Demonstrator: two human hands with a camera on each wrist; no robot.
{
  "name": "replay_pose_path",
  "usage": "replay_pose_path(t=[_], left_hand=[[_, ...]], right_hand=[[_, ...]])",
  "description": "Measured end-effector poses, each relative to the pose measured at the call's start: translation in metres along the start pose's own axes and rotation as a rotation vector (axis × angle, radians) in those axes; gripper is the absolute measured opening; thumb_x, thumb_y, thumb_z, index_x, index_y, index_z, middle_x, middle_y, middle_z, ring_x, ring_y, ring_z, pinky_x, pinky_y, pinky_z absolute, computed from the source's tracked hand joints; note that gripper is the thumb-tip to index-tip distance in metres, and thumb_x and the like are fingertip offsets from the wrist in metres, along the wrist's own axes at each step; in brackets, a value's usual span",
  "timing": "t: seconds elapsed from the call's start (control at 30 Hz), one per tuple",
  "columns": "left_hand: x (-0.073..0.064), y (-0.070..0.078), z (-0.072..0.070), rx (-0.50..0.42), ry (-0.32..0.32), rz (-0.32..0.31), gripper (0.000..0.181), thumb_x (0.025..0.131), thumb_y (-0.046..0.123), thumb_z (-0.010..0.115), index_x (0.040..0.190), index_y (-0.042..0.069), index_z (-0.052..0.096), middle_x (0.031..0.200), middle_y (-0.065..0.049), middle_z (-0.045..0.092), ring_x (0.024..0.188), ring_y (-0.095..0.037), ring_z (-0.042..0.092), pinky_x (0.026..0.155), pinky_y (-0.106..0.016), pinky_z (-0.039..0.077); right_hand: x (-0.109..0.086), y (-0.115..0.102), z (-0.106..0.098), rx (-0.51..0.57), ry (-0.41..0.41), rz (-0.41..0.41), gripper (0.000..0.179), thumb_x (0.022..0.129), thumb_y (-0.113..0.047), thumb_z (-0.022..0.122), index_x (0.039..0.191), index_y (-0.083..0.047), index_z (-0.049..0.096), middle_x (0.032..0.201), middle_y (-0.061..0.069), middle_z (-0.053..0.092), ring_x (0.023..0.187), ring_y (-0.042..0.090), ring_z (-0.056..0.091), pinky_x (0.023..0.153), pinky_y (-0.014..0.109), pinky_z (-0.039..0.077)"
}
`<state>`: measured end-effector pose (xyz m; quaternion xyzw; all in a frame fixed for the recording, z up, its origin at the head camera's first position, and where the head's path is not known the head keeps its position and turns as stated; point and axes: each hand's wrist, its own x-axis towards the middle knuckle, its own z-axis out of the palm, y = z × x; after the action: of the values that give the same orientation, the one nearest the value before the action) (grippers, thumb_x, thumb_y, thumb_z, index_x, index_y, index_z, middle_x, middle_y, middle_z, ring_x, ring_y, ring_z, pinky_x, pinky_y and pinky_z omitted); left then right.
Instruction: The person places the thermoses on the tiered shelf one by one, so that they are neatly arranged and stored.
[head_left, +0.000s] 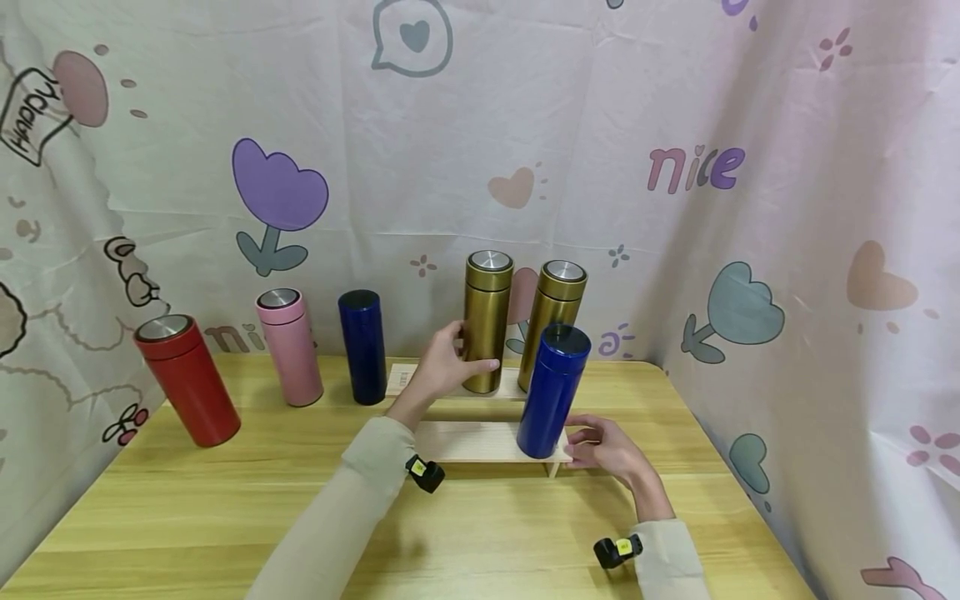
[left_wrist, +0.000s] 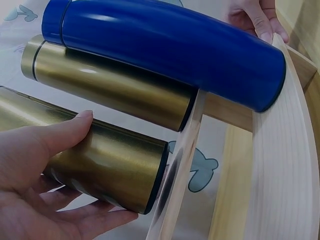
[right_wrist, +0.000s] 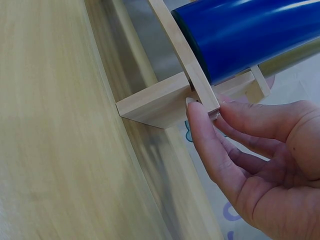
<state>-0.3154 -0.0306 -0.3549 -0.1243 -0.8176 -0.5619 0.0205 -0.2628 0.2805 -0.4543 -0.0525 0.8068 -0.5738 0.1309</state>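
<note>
My left hand [head_left: 444, 364] grips a gold thermos bottle [head_left: 486, 325] by its lower half, thumb across the front. The bottle stands upright at the upper step of a pale wooden two-step rack [head_left: 468, 442]; in the left wrist view its black base is right by that step, and I cannot tell whether it touches. A second gold thermos bottle [left_wrist: 110, 82] stands to its right on the same step. In front, on the lower step's right end, is a blue thermos bottle [head_left: 553, 392]. My right hand [right_wrist: 250, 150] pinches that step's right end between thumb and fingers.
Left of the rack, on the wooden table [head_left: 225, 517], stand another blue bottle [head_left: 363, 350], a pink bottle [head_left: 291, 350] and a red bottle [head_left: 189, 383]. A printed cloth [head_left: 450, 167] hangs behind the table and along its sides.
</note>
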Motion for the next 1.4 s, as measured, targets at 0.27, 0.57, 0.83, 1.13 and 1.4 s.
replay_pose_path(t=[0.27,0.57,0.83,1.13,1.4], left_hand=[[0.003,0.0,0.007,-0.013,-0.011,0.003,0.079,0.084,0.02,0.087,0.15,0.006,0.046,0.149,-0.016,0.053,0.136,-0.04,0.056,0.11,-0.054,0.051],[0.004,-0.002,0.012,0.009,-0.001,0.011,0.078,0.084,0.02,0.088,0.149,0.007,0.047,0.147,-0.015,0.056,0.133,-0.038,0.059,0.109,-0.054,0.052],[0.005,-0.003,0.015,0.008,-0.001,0.008,0.076,0.084,0.02,0.088,0.147,0.006,0.048,0.146,-0.015,0.057,0.132,-0.037,0.06,0.108,-0.053,0.053],[0.005,-0.003,0.016,-0.009,-0.002,0.022,0.073,0.084,0.017,0.087,0.146,0.005,0.049,0.145,-0.016,0.057,0.132,-0.039,0.059,0.108,-0.055,0.053],[0.004,-0.005,0.018,0.013,0.012,0.012,0.073,0.084,0.02,0.087,0.146,0.008,0.049,0.147,-0.014,0.056,0.135,-0.038,0.058,0.109,-0.055,0.052]], right_hand=[[0.001,0.002,-0.001,0.006,-0.006,-0.007,0.056,0.095,-0.001,0.069,0.145,0.008,0.047,0.113,0.021,0.061,0.088,0.02,0.069,0.086,0.042,0.065],[0.001,0.001,0.0,0.0,-0.003,-0.005,0.055,0.095,-0.002,0.069,0.145,0.008,0.047,0.113,0.022,0.062,0.089,0.02,0.07,0.085,0.042,0.065],[0.002,0.002,-0.001,-0.003,-0.002,-0.007,0.055,0.095,-0.001,0.069,0.144,0.008,0.048,0.113,0.021,0.062,0.088,0.02,0.07,0.086,0.043,0.065],[0.0,0.0,0.0,0.003,-0.018,-0.013,0.056,0.096,-0.001,0.068,0.146,0.009,0.045,0.114,0.021,0.061,0.088,0.021,0.07,0.088,0.046,0.064],[0.001,0.0,-0.001,0.016,-0.031,-0.014,0.056,0.096,-0.001,0.068,0.146,0.01,0.044,0.112,0.02,0.061,0.088,0.02,0.07,0.088,0.045,0.064]])
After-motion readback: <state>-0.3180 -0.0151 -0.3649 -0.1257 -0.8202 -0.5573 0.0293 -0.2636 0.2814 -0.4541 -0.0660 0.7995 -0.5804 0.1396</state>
